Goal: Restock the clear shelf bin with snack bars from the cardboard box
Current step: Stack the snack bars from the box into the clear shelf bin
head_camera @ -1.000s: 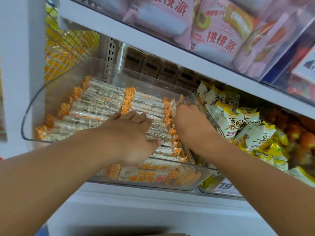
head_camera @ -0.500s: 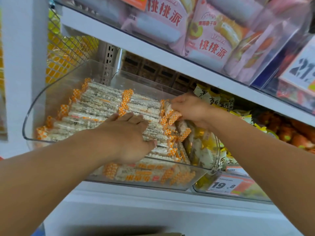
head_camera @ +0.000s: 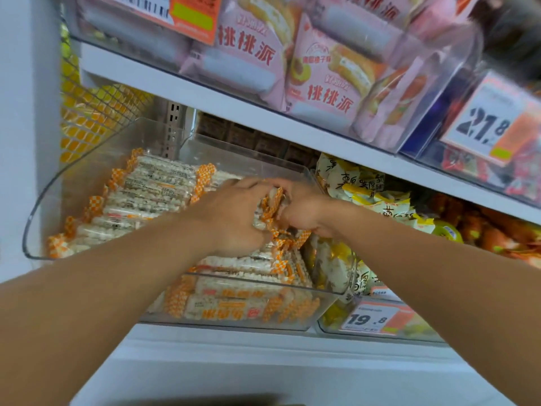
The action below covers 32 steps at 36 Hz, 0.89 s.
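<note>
Clear bin (head_camera: pixel 87 171): snack bars (head_camera: pixel 152 194) lie lengthwise left-right.

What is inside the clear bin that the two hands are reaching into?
The clear bin holds rows of snack bars in white wrappers with orange checked ends. The left hand and right hand cover the bars beneath them.

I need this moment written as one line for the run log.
stage: arranging | left hand: grips snack bars | right hand: grips same bars | place: clear bin

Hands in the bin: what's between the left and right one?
Head view: a bunch of snack bars, gripped by left hand and right hand together.
</note>
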{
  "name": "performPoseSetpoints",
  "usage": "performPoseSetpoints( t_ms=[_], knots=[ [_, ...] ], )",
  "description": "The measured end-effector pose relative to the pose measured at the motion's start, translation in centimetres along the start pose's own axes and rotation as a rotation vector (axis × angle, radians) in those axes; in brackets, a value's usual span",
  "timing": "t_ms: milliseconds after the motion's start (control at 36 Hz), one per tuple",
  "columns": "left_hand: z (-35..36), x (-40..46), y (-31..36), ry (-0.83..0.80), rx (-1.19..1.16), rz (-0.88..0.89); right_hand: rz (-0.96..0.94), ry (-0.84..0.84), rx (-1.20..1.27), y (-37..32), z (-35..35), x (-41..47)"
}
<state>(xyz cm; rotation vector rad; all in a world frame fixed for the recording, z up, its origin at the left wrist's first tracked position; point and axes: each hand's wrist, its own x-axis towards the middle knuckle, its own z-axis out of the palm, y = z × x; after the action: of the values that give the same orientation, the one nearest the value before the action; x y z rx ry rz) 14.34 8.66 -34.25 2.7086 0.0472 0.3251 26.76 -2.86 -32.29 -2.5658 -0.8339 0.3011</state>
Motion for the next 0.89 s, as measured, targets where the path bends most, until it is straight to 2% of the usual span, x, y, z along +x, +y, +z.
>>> performPoseSetpoints(
  t_ms=[56,111,194,306,389,472,528,667,806,889],
  knots=[
    [0.9,1.6,0.1,-0.053,-0.019,0.042,-0.038,0.071,0.009,0.2,0.4,0.0],
    [1.5,2.9,0.3,-0.064,-0.09,0.029,-0.049,0.126,0.144,0.3,0.4,-0.1],
    [1.9,3.8,0.2,-0.083,-0.027,0.021,-0.014,0.172,0.234,0.5,0.1,-0.3],
    [2.2,4.1,-0.2,-0.042,0.038,0.101,-0.004,0.227,0.097,0.3,-0.5,-0.4],
    [2.9,3.9,-0.4,-0.046,0.127,0.131,0.038,0.174,0.001,0.0,-1.1,-1.1],
    [3.2,3.8,-0.7,-0.051,0.158,0.114,0.078,0.115,-0.308,-0.6,-0.5,-1.5],
    [3.1,3.7,-0.8,-0.046,0.146,0.102,0.096,0.147,-0.445,-0.8,0.0,-1.3],
    [3.0,3.3,-0.9,-0.087,0.133,0.093,0.038,0.298,-0.481,0.1,0.8,-0.4],
    [3.0,3.2,-1.1,-0.134,0.124,0.072,-0.016,0.364,-0.563,0.6,0.5,-0.4],
    [3.0,3.3,-1.3,-0.143,0.095,0.068,0.051,0.344,-0.531,0.6,0.2,-0.6]
  ],
)
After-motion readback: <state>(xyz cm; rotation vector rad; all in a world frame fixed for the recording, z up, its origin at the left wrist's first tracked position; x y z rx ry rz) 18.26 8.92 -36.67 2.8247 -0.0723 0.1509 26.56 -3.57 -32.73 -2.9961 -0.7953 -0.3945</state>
